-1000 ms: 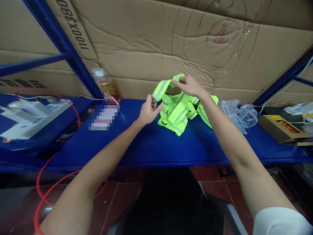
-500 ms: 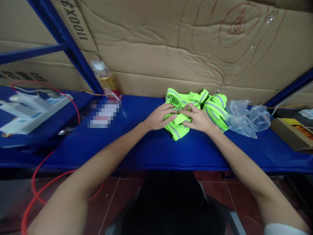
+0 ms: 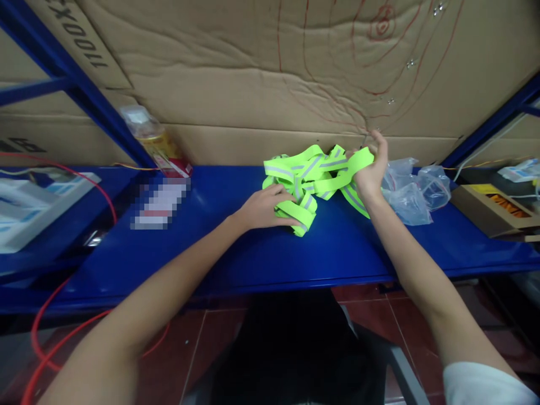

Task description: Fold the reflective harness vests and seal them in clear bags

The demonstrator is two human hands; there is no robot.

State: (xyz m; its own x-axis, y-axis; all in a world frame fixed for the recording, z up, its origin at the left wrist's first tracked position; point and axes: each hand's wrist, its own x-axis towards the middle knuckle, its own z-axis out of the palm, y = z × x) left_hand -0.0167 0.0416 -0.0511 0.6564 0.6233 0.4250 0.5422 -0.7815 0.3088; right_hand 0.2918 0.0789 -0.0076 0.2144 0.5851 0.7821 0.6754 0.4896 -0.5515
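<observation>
A tangle of neon yellow-green reflective straps (image 3: pixel 310 171) with grey stripes lies on the blue shelf (image 3: pixel 236 256) in front of me. My left hand (image 3: pixel 266 208) rests at the pile's near left side, its fingers and thumb bent around a looped strap. At the right, my right hand (image 3: pixel 372 171) is raised and pinches one strap, which stretches from the pile up to its fingers. More strap hangs below that hand. Part of the right fingers' grip is hidden behind the strap.
Clear plastic bags (image 3: pixel 411 191) lie to the right, near an open cardboard box (image 3: pixel 491 208). To the left stand a bottle (image 3: pixel 154 140) and a white power strip (image 3: pixel 54 211); a red cable (image 3: pixel 42 315) loops down. A cardboard wall (image 3: pixel 219 95) closes the back.
My right hand has moved right and up from the middle of the pile, drawing a strap out with it. My left hand remains at the pile's left. The view has shifted slightly.
</observation>
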